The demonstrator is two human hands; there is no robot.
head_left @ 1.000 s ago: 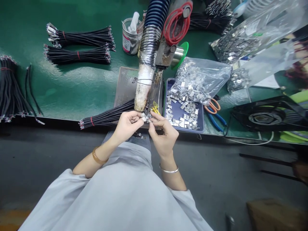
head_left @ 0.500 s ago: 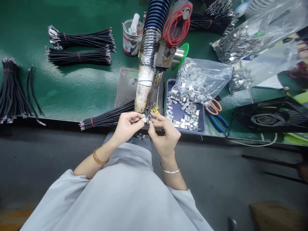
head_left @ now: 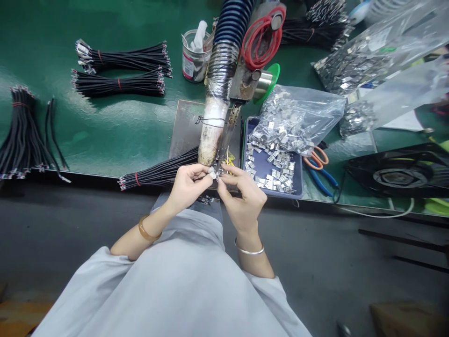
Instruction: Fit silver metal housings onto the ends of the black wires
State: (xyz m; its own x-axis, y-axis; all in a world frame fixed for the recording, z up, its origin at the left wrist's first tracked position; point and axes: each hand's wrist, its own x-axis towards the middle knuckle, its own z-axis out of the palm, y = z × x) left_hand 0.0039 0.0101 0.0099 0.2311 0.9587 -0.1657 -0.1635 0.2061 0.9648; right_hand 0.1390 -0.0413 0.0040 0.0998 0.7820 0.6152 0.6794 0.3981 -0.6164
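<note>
My left hand [head_left: 191,185] is closed in a pinch on a small whitish piece [head_left: 212,174], its exact kind too small to tell. My right hand [head_left: 242,194] pinches with thumb and forefinger right beside it; whatever lies between those fingertips is too small to make out. Both sets of fingertips nearly meet under the lower end of a soldering fixture [head_left: 231,121] and the taped mouth of a hose [head_left: 210,145]. A bundle of black cables [head_left: 157,171] with a red tie lies at my left hand. Small metal connectors [head_left: 277,175] fill part of a blue tray [head_left: 300,187] on the right.
More black cable bundles [head_left: 119,84] lie to the left. A cup [head_left: 189,63] stands behind. A green-rimmed solder spool [head_left: 270,84], a plastic bag of connectors [head_left: 301,117], orange-and-blue-handled pliers [head_left: 321,173] and a black fan [head_left: 396,173] occupy the right side of the green table [head_left: 133,126].
The whole view has shifted slightly, so the table's things appear a little further right. Both hands keep nearly the same pinching pose at the same spot.
</note>
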